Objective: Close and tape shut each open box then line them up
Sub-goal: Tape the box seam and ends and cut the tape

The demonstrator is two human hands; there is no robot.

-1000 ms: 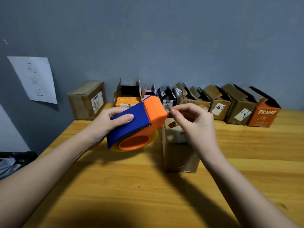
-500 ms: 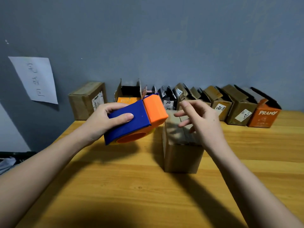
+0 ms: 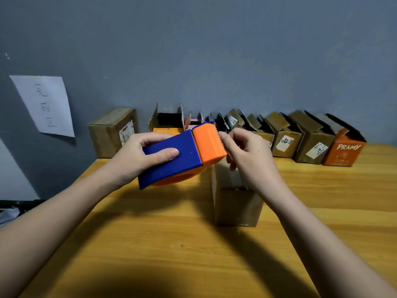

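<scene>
Closed brown box (image 3: 112, 131) far left by the wall. Left hand (image 3: 137, 158) wraps the tape dispenser (image 3: 182, 155), blue body with orange serrated head, held above the wooden table (image 3: 150, 244). Right hand (image 3: 247, 155), fingers curled, pinches at the dispenser's teeth; tape itself too faint to tell. Below it a plain brown carton (image 3: 235, 205) stands mid-table. Row of open boxes (image 3: 285, 136) behind, orange PRAMY box (image 3: 343, 151) at the far right
</scene>
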